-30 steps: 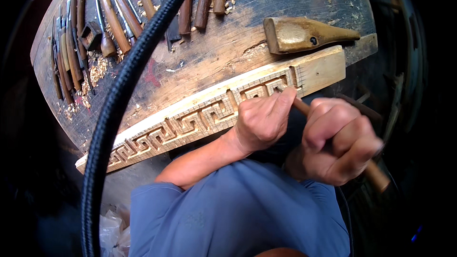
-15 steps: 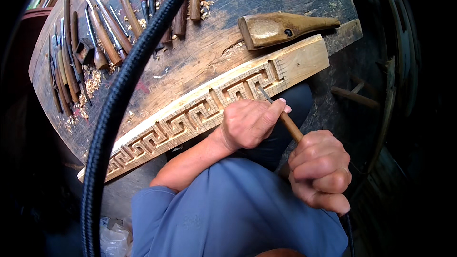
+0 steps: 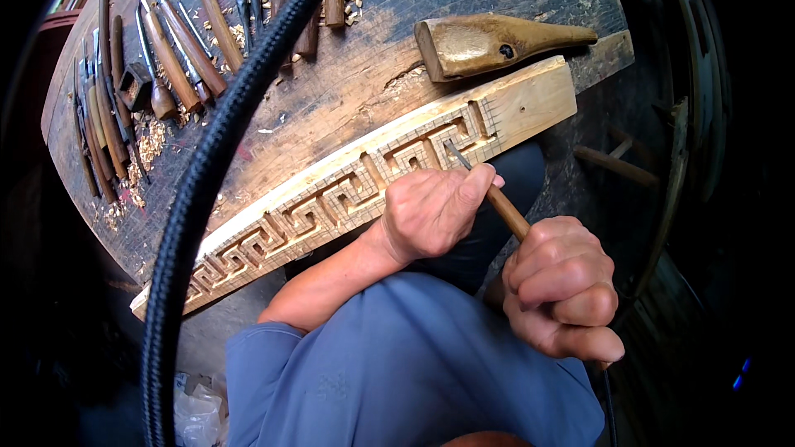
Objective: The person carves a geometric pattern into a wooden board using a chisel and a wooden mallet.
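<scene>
Chisel [image 3: 508,213] in both hands, with its thin metal tip down in a cut part of the board [image 3: 358,193]. Right hand [image 3: 561,285] wrapped tight round the back of the wooden handle, its end hidden inside the fist. Left hand [image 3: 432,211] up front by the board, pinching the chisel near its neck between thumb and finger. Cannot tell where the other left fingers press, being tucked out of sight.

Big change from a second ago: right hand now well back from the left one. Back then, close together and blurry, with the handle poking out behind the fist. Now a long bit of bare handle in plain view between both hands. Much less change in the last half second: nearly the same hold, nearly the same spot for the tip.

For the carving, probably a calmer moment, with slow, careful work in one small corner. Board lying slanted along the near edge of the table [image 3: 306,128], full of square, hooked cuts, with thin drawn lines [image 3: 492,114] near the right end. Mallet [image 3: 501,48] lying just past the far edge of the board, in neither hand. Wood chips [image 3: 149,149] and spare tools [image 3: 172,62] farther off to the left.
</scene>
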Demonstrator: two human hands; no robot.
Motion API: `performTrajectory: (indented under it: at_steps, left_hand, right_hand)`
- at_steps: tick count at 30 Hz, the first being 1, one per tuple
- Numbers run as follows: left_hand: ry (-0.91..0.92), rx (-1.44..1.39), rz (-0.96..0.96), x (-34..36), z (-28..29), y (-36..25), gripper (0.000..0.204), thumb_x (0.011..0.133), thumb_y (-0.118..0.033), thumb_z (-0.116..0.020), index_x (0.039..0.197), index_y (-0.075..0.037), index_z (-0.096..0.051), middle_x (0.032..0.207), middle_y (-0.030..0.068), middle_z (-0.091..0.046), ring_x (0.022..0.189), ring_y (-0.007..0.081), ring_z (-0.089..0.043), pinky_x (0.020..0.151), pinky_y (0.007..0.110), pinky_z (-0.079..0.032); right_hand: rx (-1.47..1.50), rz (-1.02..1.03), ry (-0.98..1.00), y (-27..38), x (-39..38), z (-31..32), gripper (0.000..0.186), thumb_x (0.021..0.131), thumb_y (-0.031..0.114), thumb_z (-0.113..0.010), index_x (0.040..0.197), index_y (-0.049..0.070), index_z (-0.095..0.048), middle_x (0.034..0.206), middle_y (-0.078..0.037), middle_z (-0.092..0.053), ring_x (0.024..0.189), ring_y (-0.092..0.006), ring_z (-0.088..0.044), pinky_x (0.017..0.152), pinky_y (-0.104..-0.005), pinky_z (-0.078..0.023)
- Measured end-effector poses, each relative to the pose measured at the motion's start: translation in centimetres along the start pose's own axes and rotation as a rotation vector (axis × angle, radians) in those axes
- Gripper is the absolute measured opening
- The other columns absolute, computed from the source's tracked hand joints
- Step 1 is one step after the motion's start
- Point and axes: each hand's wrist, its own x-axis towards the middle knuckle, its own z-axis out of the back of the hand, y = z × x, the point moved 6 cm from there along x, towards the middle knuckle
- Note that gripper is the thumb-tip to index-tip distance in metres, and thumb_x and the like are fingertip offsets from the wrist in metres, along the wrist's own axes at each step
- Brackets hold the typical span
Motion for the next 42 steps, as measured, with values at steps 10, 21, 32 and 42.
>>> performTrajectory:
  at_steps: [10, 21, 32, 42]
  left_hand:
    - [-0.012, 0.005, 0.008, 0.0, -0.1, 0.0, 0.038, 0.085, 0.012, -0.075, 0.123, 0.004, -0.075, 0.092, 0.0086, -0.081, 0.073, 0.0220, -0.082, 0.060, 0.034, -0.063]
    - [-0.200, -0.032, 0.064, 0.3, 0.7, 0.9, 0.035, 0.091, 0.008, -0.080, 0.126, 0.007, -0.075, 0.081, 0.0101, -0.075, 0.062, 0.0212, -0.074, 0.055, 0.034, -0.057]
    - [-0.005, 0.040, -0.073, 0.0, 0.1, -0.4, 0.032, 0.092, -0.004, -0.087, 0.122, 0.006, -0.076, 0.081, 0.0107, -0.078, 0.065, 0.0217, -0.078, 0.056, 0.033, -0.060]
    - [-0.087, -0.040, -0.073, 0.5, 0.2, -0.3, 0.034, 0.091, 0.001, -0.084, 0.124, 0.008, -0.075, 0.081, 0.0104, -0.077, 0.064, 0.0204, -0.075, 0.055, 0.032, -0.057]
  right_hand:
    - [-0.076, -0.022, -0.067, -0.2, -0.3, -0.1, 0.067, 0.123, 0.060, -0.032, 0.075, 0.015, -0.042, 0.062, -0.002, -0.056, 0.040, -0.0086, -0.044, 0.043, -0.0236, -0.031]
    - [-0.223, -0.198, 0.121, -2.2, 3.4, -2.7, 0.056, 0.125, 0.051, -0.034, 0.086, 0.011, -0.042, 0.068, -0.002, -0.048, 0.045, -0.0116, -0.047, 0.041, -0.0267, -0.029]
    - [-0.111, -0.109, -0.071, -0.4, -0.1, -0.3, 0.061, 0.125, 0.042, -0.042, 0.074, 0.008, -0.043, 0.054, -0.004, -0.052, 0.038, -0.0118, -0.041, 0.037, -0.0291, -0.029]
    - [-0.034, 0.006, -0.068, 0.2, -0.3, -0.2, 0.065, 0.121, 0.054, -0.047, 0.076, 0.006, -0.046, 0.061, -0.008, -0.061, 0.039, -0.0131, -0.049, 0.037, -0.0282, -0.036]
